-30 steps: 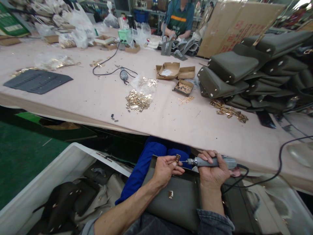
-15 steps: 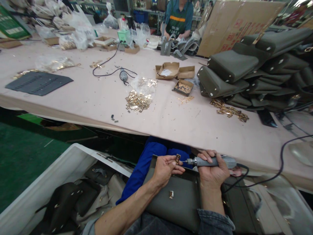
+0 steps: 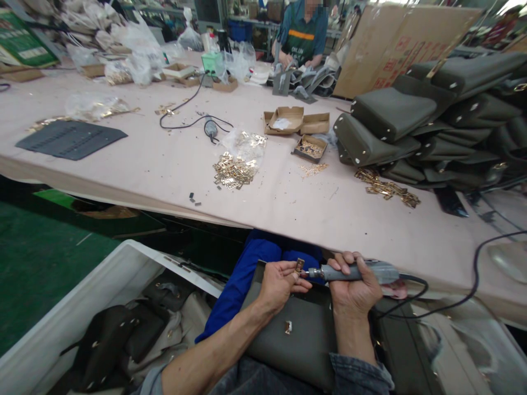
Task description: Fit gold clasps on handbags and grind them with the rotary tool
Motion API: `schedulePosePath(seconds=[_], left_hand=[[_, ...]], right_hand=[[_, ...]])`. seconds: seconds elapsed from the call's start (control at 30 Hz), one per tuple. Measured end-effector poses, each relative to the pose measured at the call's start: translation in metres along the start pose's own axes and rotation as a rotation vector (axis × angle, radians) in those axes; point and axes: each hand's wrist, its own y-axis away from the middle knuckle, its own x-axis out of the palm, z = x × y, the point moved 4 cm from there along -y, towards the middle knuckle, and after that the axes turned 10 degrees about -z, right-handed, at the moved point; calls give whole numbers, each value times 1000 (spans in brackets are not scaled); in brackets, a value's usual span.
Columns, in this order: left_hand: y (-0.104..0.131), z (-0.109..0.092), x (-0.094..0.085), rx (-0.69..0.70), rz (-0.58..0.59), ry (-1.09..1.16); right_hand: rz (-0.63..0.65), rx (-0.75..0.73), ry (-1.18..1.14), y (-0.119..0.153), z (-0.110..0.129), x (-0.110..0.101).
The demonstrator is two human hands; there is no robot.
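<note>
well, the left hand [image 3: 276, 287] pinches 1 gold fitting [image 3: 300, 265] while the right hand [image 3: 354, 292] grips 1 screwdriver [image 3: 382, 270].

In the lower centre of the frame, the right hand [image 3: 353, 291] has shifted left, bringing the grey, cylindrical power screwdriver's [image 3: 387, 271] metal nose closer to the small gold-coloured rectangular fitting [image 3: 300, 265]; the black rubbery cable's [image 3: 425, 284] loop bulges further right.
</note>
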Motion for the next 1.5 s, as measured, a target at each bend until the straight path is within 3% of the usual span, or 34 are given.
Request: schedulePosePath(seconds=[1.5], left_hand=[[0, 2, -1, 21, 18, -32]], right_hand=[[23, -50, 28, 0, 2, -1]])
